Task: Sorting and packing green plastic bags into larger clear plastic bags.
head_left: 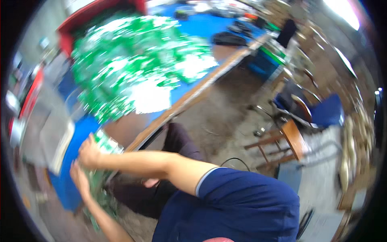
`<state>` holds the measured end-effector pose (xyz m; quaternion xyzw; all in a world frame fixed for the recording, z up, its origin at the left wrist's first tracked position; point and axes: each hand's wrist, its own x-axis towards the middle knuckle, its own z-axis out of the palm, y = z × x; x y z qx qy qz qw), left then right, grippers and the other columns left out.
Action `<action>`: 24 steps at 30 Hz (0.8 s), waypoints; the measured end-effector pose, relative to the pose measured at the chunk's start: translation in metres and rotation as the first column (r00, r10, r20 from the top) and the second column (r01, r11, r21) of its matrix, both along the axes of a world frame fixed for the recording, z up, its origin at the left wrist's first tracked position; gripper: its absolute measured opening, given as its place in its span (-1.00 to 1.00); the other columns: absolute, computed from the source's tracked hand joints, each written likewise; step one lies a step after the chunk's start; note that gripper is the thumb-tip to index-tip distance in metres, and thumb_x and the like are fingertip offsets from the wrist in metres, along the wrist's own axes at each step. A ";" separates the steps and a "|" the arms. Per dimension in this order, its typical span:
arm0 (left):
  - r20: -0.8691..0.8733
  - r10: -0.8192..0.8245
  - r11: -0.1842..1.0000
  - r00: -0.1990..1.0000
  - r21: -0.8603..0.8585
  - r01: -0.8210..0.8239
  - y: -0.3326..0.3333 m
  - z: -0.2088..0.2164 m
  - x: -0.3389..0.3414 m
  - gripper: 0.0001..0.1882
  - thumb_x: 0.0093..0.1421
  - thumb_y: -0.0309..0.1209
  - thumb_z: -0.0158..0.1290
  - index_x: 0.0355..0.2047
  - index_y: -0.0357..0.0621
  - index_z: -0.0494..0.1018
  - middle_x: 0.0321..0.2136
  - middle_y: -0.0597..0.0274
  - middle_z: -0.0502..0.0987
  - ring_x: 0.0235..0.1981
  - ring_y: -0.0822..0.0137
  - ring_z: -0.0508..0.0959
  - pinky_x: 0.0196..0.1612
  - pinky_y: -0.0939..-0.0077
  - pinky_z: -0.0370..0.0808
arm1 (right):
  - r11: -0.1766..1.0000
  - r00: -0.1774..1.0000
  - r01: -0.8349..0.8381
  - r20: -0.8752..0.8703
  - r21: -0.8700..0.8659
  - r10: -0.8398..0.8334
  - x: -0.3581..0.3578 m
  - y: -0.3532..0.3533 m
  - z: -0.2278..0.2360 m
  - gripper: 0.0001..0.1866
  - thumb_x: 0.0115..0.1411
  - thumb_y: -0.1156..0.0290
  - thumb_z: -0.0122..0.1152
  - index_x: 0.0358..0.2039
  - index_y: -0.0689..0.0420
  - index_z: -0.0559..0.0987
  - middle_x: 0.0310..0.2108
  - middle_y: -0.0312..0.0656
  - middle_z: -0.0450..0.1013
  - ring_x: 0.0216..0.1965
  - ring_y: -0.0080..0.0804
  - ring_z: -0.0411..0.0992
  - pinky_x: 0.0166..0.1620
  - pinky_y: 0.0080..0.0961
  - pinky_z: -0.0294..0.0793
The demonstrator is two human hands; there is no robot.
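Observation:
Both my hands are close together over the blue tabletop (72,147) at the left. My right hand (89,153) looks curled, beside a green-and-white plastic packet (108,142) lying under my forearm. Just below it, my left hand (80,179) has its fingers drawn together. Blur hides whatever is between the fingers of either hand. Crumpled see-through green film (98,191) hangs near the table edge by my left wrist. A big heap of shiny green-and-white plastic packets (133,60) covers the table beyond my hands.
A red bin (64,40) stands behind the heap. At my left is a grey panel-like object (50,133). The table's wooden edge (189,99) runs diagonally to the far right. A wooden stool (293,139) and a blue chair (326,112) stand on the floor to the right.

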<state>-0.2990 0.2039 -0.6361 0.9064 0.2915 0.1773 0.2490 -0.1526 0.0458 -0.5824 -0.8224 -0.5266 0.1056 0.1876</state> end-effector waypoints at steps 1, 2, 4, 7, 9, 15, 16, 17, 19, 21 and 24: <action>-0.061 0.149 0.989 0.987 0.027 -0.148 -0.042 0.019 0.016 -0.25 0.44 0.10 -0.24 0.32 -0.36 0.23 0.35 -0.22 0.20 0.38 -0.10 0.15 0.42 0.08 0.04 | 0.986 0.990 0.122 -0.084 0.111 -0.113 0.018 -0.015 -0.018 -0.39 0.27 -0.01 0.02 0.15 0.19 0.51 0.24 0.10 0.32 0.34 0.09 0.16 0.40 0.36 -0.21; 0.056 0.258 0.966 0.965 -0.009 -0.258 -0.027 0.009 -0.016 -0.15 0.42 0.16 -0.23 0.38 -0.39 0.08 0.36 -0.29 0.13 0.38 -0.15 0.14 0.42 0.06 0.03 | 0.984 0.988 0.142 -0.076 0.111 -0.134 0.015 -0.025 -0.010 -0.39 0.27 -0.01 0.02 0.15 0.19 0.51 0.24 0.10 0.32 0.34 0.09 0.16 0.40 0.36 -0.21; 0.159 0.423 0.906 0.892 -0.045 -0.422 -0.051 -0.010 -0.033 -0.09 0.39 0.20 -0.21 0.40 -0.39 0.01 0.39 -0.31 0.05 0.38 -0.18 0.12 0.41 0.05 0.04 | 0.816 0.920 0.392 -0.189 0.425 -0.344 0.004 -0.059 -0.007 -0.26 0.26 -0.03 0.08 0.26 0.29 0.34 0.22 0.25 0.26 0.32 0.15 0.13 0.37 0.24 -0.02; 0.387 0.468 0.870 0.794 -0.043 -0.492 -0.120 -0.018 -0.018 -0.07 0.37 0.21 -0.16 0.39 -0.40 0.02 0.33 -0.41 0.10 0.36 -0.22 0.16 0.38 -0.02 0.11 | 0.685 0.835 0.543 -0.400 0.486 -0.378 0.016 -0.096 -0.021 -0.11 0.23 -0.05 0.13 0.35 0.34 0.13 0.19 0.35 0.24 0.19 0.25 0.25 0.25 0.09 0.22; 0.411 0.593 0.788 0.692 -0.119 -0.605 -0.152 -0.022 -0.035 -0.07 0.35 0.21 -0.09 0.32 -0.48 0.12 0.20 -0.40 0.31 0.19 -0.20 0.39 0.19 0.00 0.40 | 0.753 0.803 0.529 -0.518 0.391 -0.295 0.013 -0.107 -0.017 -0.09 0.23 -0.07 0.14 0.34 0.36 0.09 0.02 0.40 0.36 -0.09 0.26 0.46 0.04 0.02 0.43; 0.387 0.700 0.533 0.601 -0.842 -0.079 -0.161 -0.050 -0.063 0.04 0.32 0.38 -0.28 0.40 -0.39 0.01 0.40 -0.12 0.08 0.36 -0.05 0.19 0.38 0.04 0.17 | 0.830 0.858 0.395 -0.482 0.394 -0.178 0.021 -0.093 -0.028 -0.09 0.20 -0.35 0.01 0.02 0.42 0.36 -0.36 0.29 0.53 -0.26 0.28 0.54 -0.12 0.07 0.53; 0.308 0.783 0.459 0.541 -0.872 -0.168 -0.215 -0.001 -0.027 0.04 0.31 0.42 -0.36 0.42 -0.29 0.00 0.41 -0.11 0.05 0.37 -0.07 0.17 0.40 0.03 0.15 | 0.838 0.853 0.409 -0.478 0.363 -0.209 0.024 -0.094 -0.031 -0.05 0.16 -0.40 0.03 -0.02 0.43 0.40 -0.35 0.30 0.54 -0.25 0.24 0.56 -0.12 0.03 0.55; 0.315 0.786 0.450 0.532 -0.881 -0.144 -0.186 -0.033 -0.051 0.05 0.30 0.44 -0.37 0.43 -0.25 0.00 0.40 -0.09 0.07 0.36 -0.07 0.18 0.39 0.01 0.15 | 0.890 0.832 0.363 -0.526 0.274 -0.177 0.016 -0.097 -0.009 0.02 0.13 -0.45 0.03 -0.02 0.47 0.39 -0.35 0.28 0.55 -0.25 0.19 0.58 -0.13 -0.04 0.58; 0.382 0.750 0.390 0.540 -0.915 0.105 -0.184 -0.060 -0.057 -0.04 0.33 0.37 -0.31 0.40 -0.23 0.05 0.36 -0.04 0.16 0.28 -0.07 0.28 0.34 -0.02 0.27 | 0.946 0.834 0.278 -0.531 0.169 -0.151 0.004 -0.116 0.009 0.05 0.15 -0.45 0.02 -0.04 0.54 0.36 -0.35 0.25 0.57 -0.29 0.17 0.60 -0.21 -0.08 0.60; 0.439 0.679 -0.087 0.588 -0.748 0.658 -0.156 -0.127 -0.098 -0.25 0.43 0.17 -0.28 0.34 -0.20 0.20 0.30 0.06 0.29 0.20 0.10 0.40 0.31 0.08 0.34 | 0.981 0.832 0.166 -0.549 0.105 -0.082 -0.017 -0.132 0.008 -0.09 0.21 -0.33 0.09 -0.05 0.49 0.34 -0.35 0.23 0.58 -0.31 0.15 0.61 -0.24 -0.08 0.60; 0.315 0.678 0.160 0.664 -0.945 0.285 -0.179 -0.133 -0.114 -0.22 0.37 0.25 -0.24 0.27 -0.16 0.32 0.20 0.09 0.42 0.17 0.14 0.44 0.27 0.19 0.38 | 0.958 0.748 -0.173 -0.602 0.230 0.280 -0.033 -0.159 -0.022 -0.44 0.37 -0.10 0.03 -0.23 0.27 0.42 -0.40 0.21 0.53 -0.35 0.29 0.52 -0.29 0.05 0.47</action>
